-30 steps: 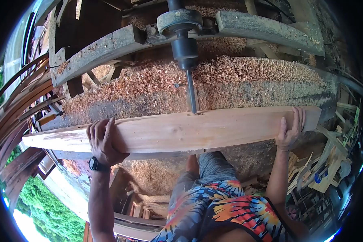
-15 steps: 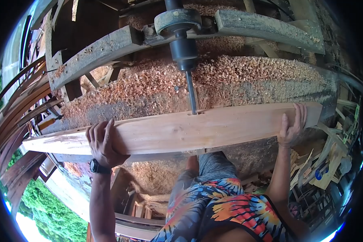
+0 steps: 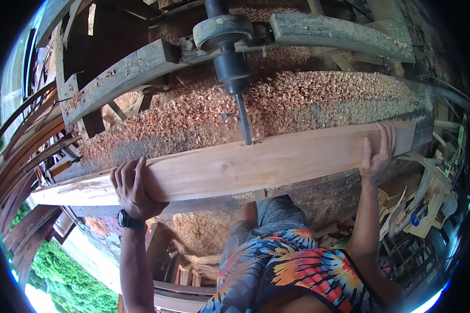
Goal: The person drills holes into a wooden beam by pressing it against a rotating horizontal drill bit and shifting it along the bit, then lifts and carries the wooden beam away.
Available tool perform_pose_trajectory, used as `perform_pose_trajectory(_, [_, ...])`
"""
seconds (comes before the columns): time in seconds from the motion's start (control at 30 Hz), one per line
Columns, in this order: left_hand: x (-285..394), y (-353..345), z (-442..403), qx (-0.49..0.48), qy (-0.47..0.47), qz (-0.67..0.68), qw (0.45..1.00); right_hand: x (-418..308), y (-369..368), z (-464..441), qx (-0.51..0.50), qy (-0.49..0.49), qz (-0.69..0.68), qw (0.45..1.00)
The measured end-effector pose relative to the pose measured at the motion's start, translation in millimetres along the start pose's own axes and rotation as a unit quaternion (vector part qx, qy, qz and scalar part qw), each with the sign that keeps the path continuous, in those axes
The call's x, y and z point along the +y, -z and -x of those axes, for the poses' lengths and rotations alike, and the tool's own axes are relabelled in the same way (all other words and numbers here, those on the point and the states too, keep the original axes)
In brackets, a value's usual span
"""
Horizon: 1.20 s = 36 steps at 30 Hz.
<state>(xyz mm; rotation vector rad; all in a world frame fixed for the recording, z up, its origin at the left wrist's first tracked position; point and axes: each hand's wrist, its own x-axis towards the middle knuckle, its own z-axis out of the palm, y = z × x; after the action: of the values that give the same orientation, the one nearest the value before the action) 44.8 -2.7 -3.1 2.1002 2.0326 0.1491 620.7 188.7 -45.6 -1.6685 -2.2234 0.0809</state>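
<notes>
A long pale wooden board (image 3: pixel 256 169) lies across the worktable (image 3: pixel 324 117). My left hand (image 3: pixel 136 190), with a dark watch at the wrist, grips the board's left part, fingers over its far edge. Near the right end, my right hand (image 3: pixel 377 156) is closed on the board, fingers curled over the far edge and thumb on the top face. Between my hands, a drill bit (image 3: pixel 243 120) in a black chuck (image 3: pixel 232 72) meets a small notch at the board's far edge. Whether the bit is turning I cannot tell.
Wood shavings (image 3: pixel 318 88) are heaped on the worktable behind the board. A curved timber beam (image 3: pixel 344 36) runs behind the chuck. Several planks (image 3: pixel 26 151) lean at the left, and scrap wood (image 3: pixel 420 208) is piled at the right. A hammer-like tool (image 3: pixel 62 166) lies at the left.
The board's right end has swung slightly away from me, with my right hand on it. The bit now sits at the right part of the notch's left side. The view has shifted slightly.
</notes>
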Motion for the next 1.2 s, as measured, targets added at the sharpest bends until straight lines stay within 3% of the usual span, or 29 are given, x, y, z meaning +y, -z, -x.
perform_pose_trajectory(1.2, [-7.4, -1.0, -27.7, 0.024, -0.006, -0.012, 1.0, 0.9, -28.2, -76.8, 0.038, 0.027, 0.003, 0.999])
